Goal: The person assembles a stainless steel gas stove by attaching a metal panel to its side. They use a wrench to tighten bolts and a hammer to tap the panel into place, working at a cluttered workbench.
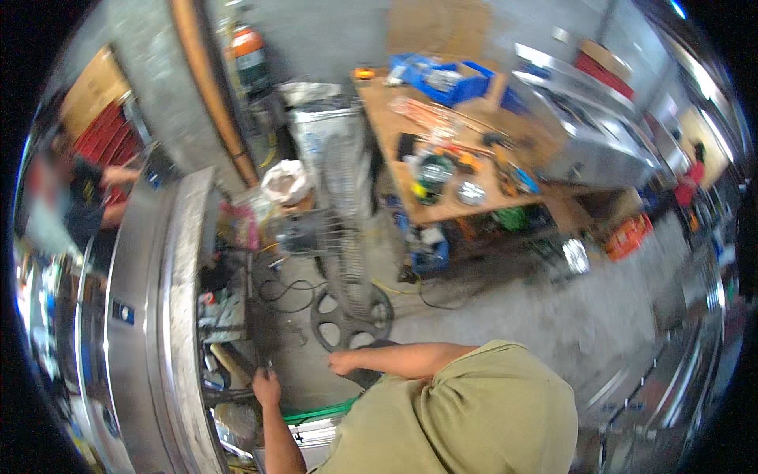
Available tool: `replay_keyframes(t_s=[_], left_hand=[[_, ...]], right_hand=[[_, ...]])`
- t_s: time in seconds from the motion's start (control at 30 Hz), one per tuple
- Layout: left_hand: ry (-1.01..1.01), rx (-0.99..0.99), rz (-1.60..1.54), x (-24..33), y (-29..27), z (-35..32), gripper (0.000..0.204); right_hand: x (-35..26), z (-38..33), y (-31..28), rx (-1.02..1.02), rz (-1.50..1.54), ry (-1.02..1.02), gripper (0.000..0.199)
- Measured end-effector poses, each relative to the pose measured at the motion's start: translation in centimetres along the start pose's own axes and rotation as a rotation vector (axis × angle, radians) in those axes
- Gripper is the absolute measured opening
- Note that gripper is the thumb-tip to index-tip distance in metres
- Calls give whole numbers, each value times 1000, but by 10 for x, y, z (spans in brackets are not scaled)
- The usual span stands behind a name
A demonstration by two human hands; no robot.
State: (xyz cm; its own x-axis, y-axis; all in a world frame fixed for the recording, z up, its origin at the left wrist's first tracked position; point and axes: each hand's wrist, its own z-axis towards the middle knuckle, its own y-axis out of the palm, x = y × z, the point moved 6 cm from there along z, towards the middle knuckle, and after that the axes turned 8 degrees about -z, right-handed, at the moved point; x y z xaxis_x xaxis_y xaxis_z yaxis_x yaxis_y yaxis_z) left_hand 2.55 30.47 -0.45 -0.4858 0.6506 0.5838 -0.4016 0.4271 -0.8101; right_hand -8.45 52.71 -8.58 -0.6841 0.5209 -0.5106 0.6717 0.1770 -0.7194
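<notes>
My left hand (267, 388) is closed beside the open shelves under the steel bench at the left. A small dark, metallic end shows just above its fingers, too blurred to name. Curled into a fist, my right hand (343, 363) is in front of my body, with the forearm bent across from the right. In the picture it lies just below the round black base of a standing fan (351, 320); whether it touches anything does not show. Below and between my hands is a green-edged white thing (316, 430), partly hidden by my shirt.
A steel-topped bench (146, 261) runs along the left, with a person (87, 197) behind it. Ahead is a wooden table (387, 118) with blue bins (454, 83), tools and cables. A gas cylinder (249, 59) stands by the wall. Black cable (288, 296) lies on the floor.
</notes>
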Motion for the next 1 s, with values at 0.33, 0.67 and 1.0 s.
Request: replay_keyframes(t_s=[0.33, 0.67, 1.0], left_hand=[[-230, -491, 67, 0, 95, -238, 37], [-50, -564, 247, 210, 225, -226, 44], [105, -604, 99, 450, 284, -192, 46]], right_hand=[[307, -452, -35, 1005, 596, 932, 19], [521, -676, -192, 1830, 697, 837, 16], [592, -724, -353, 1965, 481, 995, 22]])
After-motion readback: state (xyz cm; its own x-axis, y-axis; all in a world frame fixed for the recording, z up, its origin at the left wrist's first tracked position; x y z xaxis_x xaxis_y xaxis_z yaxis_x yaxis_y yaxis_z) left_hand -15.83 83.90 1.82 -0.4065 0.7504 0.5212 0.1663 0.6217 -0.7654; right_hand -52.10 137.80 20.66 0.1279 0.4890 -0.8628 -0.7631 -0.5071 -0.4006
